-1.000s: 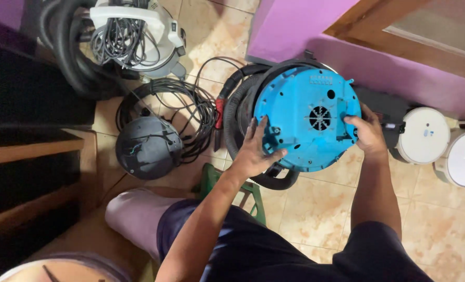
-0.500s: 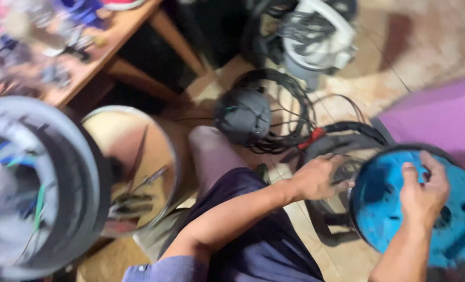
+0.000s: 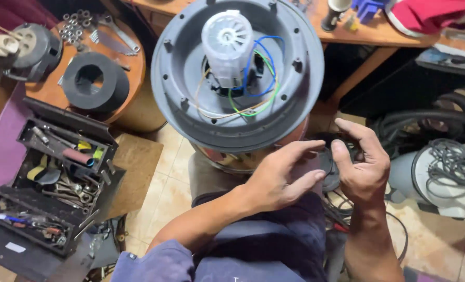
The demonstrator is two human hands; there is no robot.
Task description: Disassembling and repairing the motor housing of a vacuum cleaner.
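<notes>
Workshop floor and furniture, overhead view

Beige glazed floor tiles (image 3: 164, 193) are reflecting soft light; a round brown wooden table (image 3: 130, 78) is standing at left, a long wooden workbench (image 3: 378, 36) is running along the top, and an open black cantilever toolbox (image 3: 50, 183) is sitting beside them.

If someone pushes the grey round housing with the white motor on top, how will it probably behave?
The grey round housing looks like stiff moulded plastic, so it should probably keep its shape. With the white motor mounted at its centre, it is likely rather heavy. The coloured wires lie in loose loops and would probably flop or snag.
</notes>
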